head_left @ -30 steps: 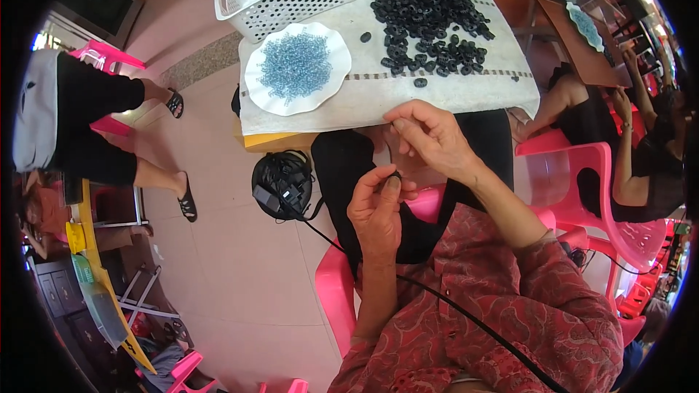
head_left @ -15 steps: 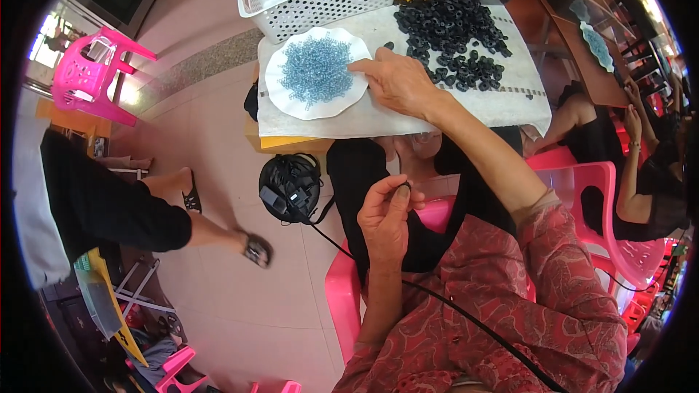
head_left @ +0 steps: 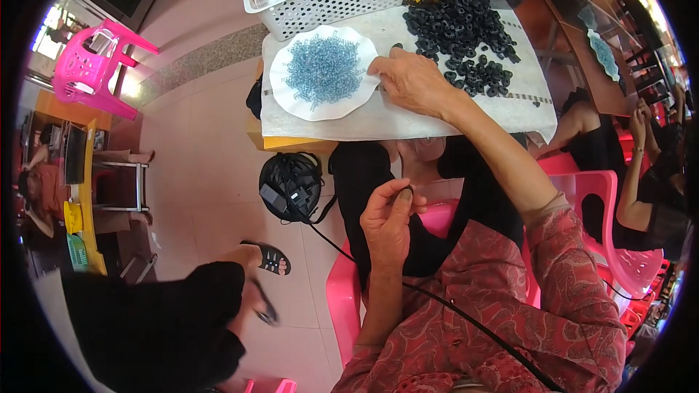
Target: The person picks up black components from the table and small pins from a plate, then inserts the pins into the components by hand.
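Note:
My left hand (head_left: 388, 224) is raised above my lap, thumb and fingertips pinched together. A sliver of a small black piece (head_left: 408, 189) shows between them; most of it is hidden. My right hand (head_left: 416, 86) is at the right rim of a scalloped white plate (head_left: 287, 104), its fingers closed; whatever they hold is hidden. Many tiny clear-blue pieces (head_left: 324, 69), like small springs or beads, are heaped on the plate. Beyond my right hand lies a pile of small black ring-shaped parts (head_left: 462, 25) on a white cloth (head_left: 349, 125).
A perforated white basket (head_left: 342, 4) with black parts stands behind the plate. A black round bag (head_left: 291, 188) with devices and a cable lies on the floor. Someone in black sandals (head_left: 273, 258) is at my left; a pink chair (head_left: 95, 69) stands far left. Another person sits at right.
My right hand has drawn back from the blue pieces to the plate's rim, its fingers closing. My left hand keeps its pinch. The person at left has walked nearer.

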### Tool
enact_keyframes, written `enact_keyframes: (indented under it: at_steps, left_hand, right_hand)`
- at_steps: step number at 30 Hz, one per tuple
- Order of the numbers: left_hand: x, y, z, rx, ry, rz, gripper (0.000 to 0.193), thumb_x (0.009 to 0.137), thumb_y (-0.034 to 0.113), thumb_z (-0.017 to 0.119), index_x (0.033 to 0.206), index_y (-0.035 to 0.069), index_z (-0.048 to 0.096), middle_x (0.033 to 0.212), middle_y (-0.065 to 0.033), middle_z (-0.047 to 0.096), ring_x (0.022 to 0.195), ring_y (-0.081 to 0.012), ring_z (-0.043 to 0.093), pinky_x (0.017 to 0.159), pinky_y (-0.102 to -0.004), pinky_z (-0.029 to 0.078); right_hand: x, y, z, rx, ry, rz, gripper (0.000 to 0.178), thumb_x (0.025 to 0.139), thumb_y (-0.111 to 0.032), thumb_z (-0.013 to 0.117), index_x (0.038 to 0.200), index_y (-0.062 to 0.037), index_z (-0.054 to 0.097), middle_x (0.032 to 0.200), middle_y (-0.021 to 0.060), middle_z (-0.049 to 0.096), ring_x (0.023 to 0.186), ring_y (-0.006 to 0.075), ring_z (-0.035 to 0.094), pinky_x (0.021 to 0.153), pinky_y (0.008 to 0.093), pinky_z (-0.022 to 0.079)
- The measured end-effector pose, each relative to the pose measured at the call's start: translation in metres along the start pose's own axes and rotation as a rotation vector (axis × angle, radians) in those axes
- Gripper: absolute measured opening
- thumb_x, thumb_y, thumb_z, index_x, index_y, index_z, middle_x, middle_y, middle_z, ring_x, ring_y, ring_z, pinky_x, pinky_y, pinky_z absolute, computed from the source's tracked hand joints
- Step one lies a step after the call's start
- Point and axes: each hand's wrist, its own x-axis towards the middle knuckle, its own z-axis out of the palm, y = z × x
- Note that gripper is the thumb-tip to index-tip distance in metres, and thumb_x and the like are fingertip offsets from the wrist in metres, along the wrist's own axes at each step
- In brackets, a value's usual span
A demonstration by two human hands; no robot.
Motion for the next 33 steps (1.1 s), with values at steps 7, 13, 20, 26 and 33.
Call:
enact_keyframes:
  at_steps: [7,13,20,26,33]
  left_hand:
    - [0.000,-0.002,-0.002,0.015,0.013,-0.013,0.019,0.090,0.000,0.055,0.108,-0.002,0.057,0.094,-0.0090,0.063,0.079,-0.0167,0.064,0.069,-0.0280,0.053]
    - [0.001,-0.002,-0.002,0.008,0.013,-0.019,0.019,0.090,0.000,0.055,0.108,-0.003,0.057,0.094,-0.0089,0.063,0.079,-0.0166,0.064,0.069,-0.0282,0.053]
    - [0.001,-0.001,-0.002,0.018,0.026,-0.025,0.019,0.090,0.000,0.055,0.108,-0.002,0.057,0.093,-0.0087,0.063,0.079,-0.0168,0.064,0.069,-0.0283,0.053]
    - [0.001,0.000,-0.003,0.021,0.034,-0.010,0.018,0.089,0.000,0.056,0.108,-0.002,0.058,0.093,-0.0093,0.063,0.078,-0.0175,0.063,0.068,-0.0283,0.053]
    - [0.001,-0.001,-0.002,0.012,0.035,-0.007,0.018,0.089,0.000,0.056,0.107,-0.002,0.058,0.093,-0.0098,0.063,0.077,-0.0181,0.063,0.067,-0.0281,0.053]
  right_hand:
    - [0.012,-0.002,0.000,-0.087,-0.009,0.012,0.034,0.083,-0.012,0.048,0.114,-0.0172,0.062,0.088,0.0186,0.058,0.083,0.0343,0.059,0.075,0.0423,0.046]
    - [0.024,0.002,0.001,-0.087,0.016,-0.006,0.027,0.083,-0.015,0.049,0.103,-0.0115,0.067,0.089,0.0192,0.059,0.083,0.0352,0.060,0.076,0.0432,0.047]
    - [0.036,-0.005,0.004,-0.153,0.049,-0.062,0.022,0.083,-0.015,0.051,0.094,-0.0093,0.069,0.091,0.0169,0.060,0.084,0.0343,0.061,0.073,0.0426,0.048]
    - [0.045,-0.010,0.001,-0.186,-0.081,-0.112,0.021,0.079,-0.008,0.052,0.093,-0.0060,0.067,0.098,0.0203,0.060,0.090,0.0380,0.061,0.075,0.0452,0.048]
    - [0.059,-0.013,0.001,-0.280,-0.122,-0.125,0.013,0.077,-0.009,0.057,0.086,-0.0059,0.066,0.093,0.0155,0.061,0.087,0.0330,0.061,0.073,0.0415,0.048]
